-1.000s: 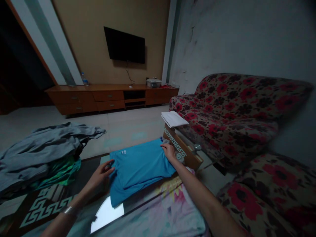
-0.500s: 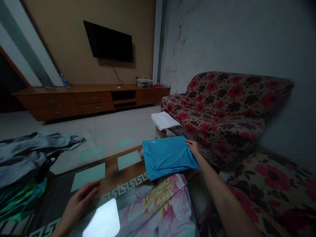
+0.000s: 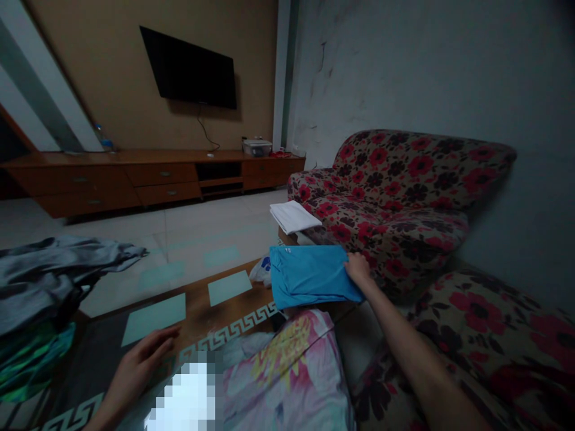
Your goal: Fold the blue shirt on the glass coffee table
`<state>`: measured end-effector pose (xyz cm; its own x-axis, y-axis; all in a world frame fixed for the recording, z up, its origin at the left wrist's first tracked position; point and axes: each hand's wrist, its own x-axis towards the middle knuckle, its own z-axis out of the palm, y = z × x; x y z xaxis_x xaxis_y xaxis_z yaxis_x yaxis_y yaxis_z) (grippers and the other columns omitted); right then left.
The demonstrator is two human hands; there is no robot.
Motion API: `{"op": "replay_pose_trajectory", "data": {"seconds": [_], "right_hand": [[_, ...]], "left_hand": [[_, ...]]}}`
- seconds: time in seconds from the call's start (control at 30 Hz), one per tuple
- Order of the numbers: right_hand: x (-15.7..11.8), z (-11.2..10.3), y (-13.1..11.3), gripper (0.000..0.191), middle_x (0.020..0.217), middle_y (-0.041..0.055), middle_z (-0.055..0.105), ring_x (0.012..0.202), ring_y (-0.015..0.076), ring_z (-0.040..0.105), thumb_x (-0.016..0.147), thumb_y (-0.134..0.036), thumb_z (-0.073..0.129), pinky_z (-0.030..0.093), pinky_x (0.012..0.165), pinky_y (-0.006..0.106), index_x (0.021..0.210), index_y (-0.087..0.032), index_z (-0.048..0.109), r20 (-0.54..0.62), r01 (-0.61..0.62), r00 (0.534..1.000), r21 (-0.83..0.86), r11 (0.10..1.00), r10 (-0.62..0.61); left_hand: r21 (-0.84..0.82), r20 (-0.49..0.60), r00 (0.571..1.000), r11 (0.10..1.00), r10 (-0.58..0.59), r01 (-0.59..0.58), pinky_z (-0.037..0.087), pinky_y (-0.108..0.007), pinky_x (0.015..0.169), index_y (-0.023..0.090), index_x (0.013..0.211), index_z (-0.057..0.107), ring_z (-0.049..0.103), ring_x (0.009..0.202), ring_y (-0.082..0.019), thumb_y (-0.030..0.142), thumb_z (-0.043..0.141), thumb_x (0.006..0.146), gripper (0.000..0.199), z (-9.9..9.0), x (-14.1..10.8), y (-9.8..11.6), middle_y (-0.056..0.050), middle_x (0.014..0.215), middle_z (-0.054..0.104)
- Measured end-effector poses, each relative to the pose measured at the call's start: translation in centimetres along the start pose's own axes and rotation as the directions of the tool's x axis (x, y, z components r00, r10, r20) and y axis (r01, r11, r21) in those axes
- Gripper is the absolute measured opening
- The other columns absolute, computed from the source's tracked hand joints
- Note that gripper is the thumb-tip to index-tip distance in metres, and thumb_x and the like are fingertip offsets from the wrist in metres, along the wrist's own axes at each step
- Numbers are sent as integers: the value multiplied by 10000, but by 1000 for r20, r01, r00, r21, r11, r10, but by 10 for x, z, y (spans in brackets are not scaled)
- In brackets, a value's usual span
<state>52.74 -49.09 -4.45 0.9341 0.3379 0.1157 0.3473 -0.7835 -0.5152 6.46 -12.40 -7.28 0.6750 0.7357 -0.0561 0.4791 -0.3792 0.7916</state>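
A folded blue garment (image 3: 312,275) lies near the right end of the low table, with my right hand (image 3: 358,269) closed on its right edge. Over the tabletop at the lower left, my left hand (image 3: 150,353) is empty, its fingers loosely stretched out. Between my hands, nearer to me, is a pink and white cloth with a yellow flower print (image 3: 291,371). Beyond the blue garment sits a folded white cloth (image 3: 295,216). A white plastic bag (image 3: 262,272) shows beside the garment's left edge.
Grey clothes (image 3: 49,275) and a green garment (image 3: 40,365) are heaped at the left of the table (image 3: 197,311). Flowered sofas (image 3: 395,197) stand on the right. A wooden cabinet (image 3: 103,179) runs below a wall television (image 3: 191,72).
The blue garment and my right hand have moved slightly right and away from me. More of the plastic bag now shows. My left hand remains open, and the camera view has shifted slightly.
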Motion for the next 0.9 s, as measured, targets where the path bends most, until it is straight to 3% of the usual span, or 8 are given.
{"op": "replay_pose_trajectory", "data": {"seconds": [0.13, 0.2, 0.3, 0.4, 0.53, 0.67, 0.8, 0.9], "right_hand": [[-34, 50, -81, 324, 1091, 101, 662, 1061, 240, 577, 756, -295, 678, 395, 949, 314, 1067, -206, 681, 189, 231, 953, 45, 972, -236], [-47, 80, -126, 384, 1087, 100, 661, 1054, 257, 573, 710, -378, 724, 411, 934, 332, 1050, -204, 688, 252, 282, 924, 58, 958, -287], [-54, 114, -185, 465, 1227, 176, 571, 1144, 339, 497, 687, -378, 744, 424, 912, 444, 1094, -168, 660, 303, 183, 942, -103, 978, -144], [-54, 131, -223, 379, 1279, 224, 512, 1179, 352, 458, 802, -269, 627, 430, 880, 501, 1162, -150, 612, 263, 55, 965, -213, 976, 3], [-54, 133, -240, 367, 1277, 281, 479, 1192, 342, 448, 903, -181, 437, 435, 865, 507, 1242, -76, 533, 167, -36, 982, -274, 961, 85], [-56, 120, -229, 323, 1258, 261, 494, 1157, 300, 491, 935, -181, 407, 464, 850, 440, 1193, -53, 551, 124, -55, 987, -324, 944, 100], [-54, 99, -211, 313, 1203, 101, 558, 1045, 214, 565, 911, -335, 532, 493, 857, 410, 1159, -146, 561, 169, 49, 986, -343, 938, 11], [-61, 91, -208, 264, 1142, 106, 595, 999, 205, 584, 915, -301, 523, 491, 846, 384, 1111, -139, 594, 240, 190, 964, -335, 923, -111]], "left_hand": [[-41, 5, 999, 998, 39, -39, 479, -396, 949, 374, 882, 706, 609, 1062, -291, 594, 598, 668, 326, 0, 1, -8, 55, 1029, 705], [-24, 1, 999, 999, 41, -41, 466, -400, 961, 358, 900, 704, 606, 1065, -289, 584, 584, 693, 329, -1, 0, -10, 39, 1048, 700], [-34, 0, 1000, 999, 24, -24, 481, -387, 934, 298, 923, 699, 617, 1040, -287, 562, 578, 708, 361, -1, -2, -8, -1, 1059, 697], [-86, 2, 1000, 996, 17, -17, 517, -346, 856, 232, 928, 696, 640, 973, -277, 549, 588, 693, 410, -1, -5, -3, -41, 1029, 702], [-128, -20, 1000, 992, 14, -16, 531, -298, 778, 193, 930, 700, 655, 916, -258, 529, 602, 668, 437, -2, -8, -2, -61, 1002, 710], [-142, -38, 998, 988, 52, -57, 528, -267, 717, 185, 914, 707, 663, 868, -239, 523, 594, 673, 430, -3, -10, -6, -60, 956, 719], [-158, -61, 996, 985, 64, -73, 527, -257, 687, 186, 900, 707, 667, 836, -230, 517, 587, 676, 418, -5, -11, -8, -57, 927, 724], [-160, -45, 996, 984, 72, -78, 529, -258, 692, 188, 915, 704, 670, 838, -227, 518, 581, 689, 418, -5, -11, -10, -59, 941, 724]]}}
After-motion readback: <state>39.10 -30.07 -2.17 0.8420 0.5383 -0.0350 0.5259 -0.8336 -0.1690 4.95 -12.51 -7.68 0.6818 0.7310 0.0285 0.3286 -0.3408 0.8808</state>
